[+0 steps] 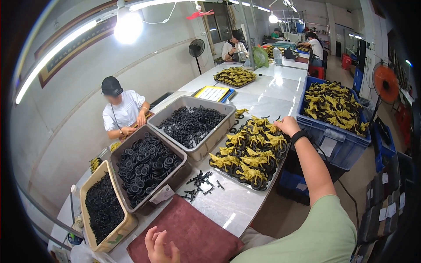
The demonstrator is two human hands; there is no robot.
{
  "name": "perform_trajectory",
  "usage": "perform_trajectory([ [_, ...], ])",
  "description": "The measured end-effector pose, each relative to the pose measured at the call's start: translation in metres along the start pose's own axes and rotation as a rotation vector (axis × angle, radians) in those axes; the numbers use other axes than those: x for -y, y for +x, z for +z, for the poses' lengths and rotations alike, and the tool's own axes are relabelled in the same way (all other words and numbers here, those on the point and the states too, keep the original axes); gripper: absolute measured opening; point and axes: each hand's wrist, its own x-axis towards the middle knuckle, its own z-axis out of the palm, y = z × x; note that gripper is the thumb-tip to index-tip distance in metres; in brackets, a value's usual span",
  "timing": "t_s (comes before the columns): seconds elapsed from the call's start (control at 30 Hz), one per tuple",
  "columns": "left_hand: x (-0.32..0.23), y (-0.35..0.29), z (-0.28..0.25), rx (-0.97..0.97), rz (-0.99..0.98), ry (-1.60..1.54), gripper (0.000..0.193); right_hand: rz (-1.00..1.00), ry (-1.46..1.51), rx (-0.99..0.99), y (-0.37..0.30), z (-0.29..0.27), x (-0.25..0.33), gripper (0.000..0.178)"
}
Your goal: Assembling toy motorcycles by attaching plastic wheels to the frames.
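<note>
My right hand [288, 126] reaches out to the far right corner of a tray [272, 180] packed with yellow and black toy motorcycles [252, 160]. Its fingers are pinched on one toy motorcycle there, mostly hidden by the hand; a small black tip shows at the fingertips. Low in the picture, my left hand [161, 247] is raised over a dark red cloth [188, 228], fingers loosely bent and apart, with nothing in them. Small black parts [201, 182] lie loose on the white table between cloth and tray.
A grey bin [230, 118] of black parts, a brown-grey bin [182, 164] of black wheels and a cream bin [127, 225] stand at left. A blue crate [326, 144] holds more motorcycles at right. Across the table a person [125, 109] works; others sit farther back. A fan [386, 81] stands far right.
</note>
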Motion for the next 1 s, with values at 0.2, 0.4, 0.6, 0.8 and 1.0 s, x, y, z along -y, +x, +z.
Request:
perform_trajectory([
  [0.2, 0.019, -0.023, -0.010, -0.076, -0.139, 0.010, 0.038, -0.606, 1.090, -0.142, -0.091, -0.042, 0.109, 0.020],
  [0.4, 0.056, -0.038, -0.013, -0.100, -0.206, 0.071, 0.030, -1.364, 1.845, 0.878, -0.278, -0.139, 0.227, 0.055],
  [0.6, 0.086, -0.104, -0.058, -0.056, -0.494, 0.160, 0.025, -1.277, 2.143, 1.272, -0.326, -0.083, 0.262, 0.055],
  [0.8, 0.139, -0.187, -0.138, -0.183, -0.677, 0.367, 0.022, -1.184, 2.300, 1.453, -0.362, -0.075, 0.298, 0.055],
  [1.0, 0.257, -0.250, -0.223, -0.309, -0.850, 0.626, 0.027, -1.097, 2.399, 1.522, -0.400, -0.059, 0.319, 0.055],
])
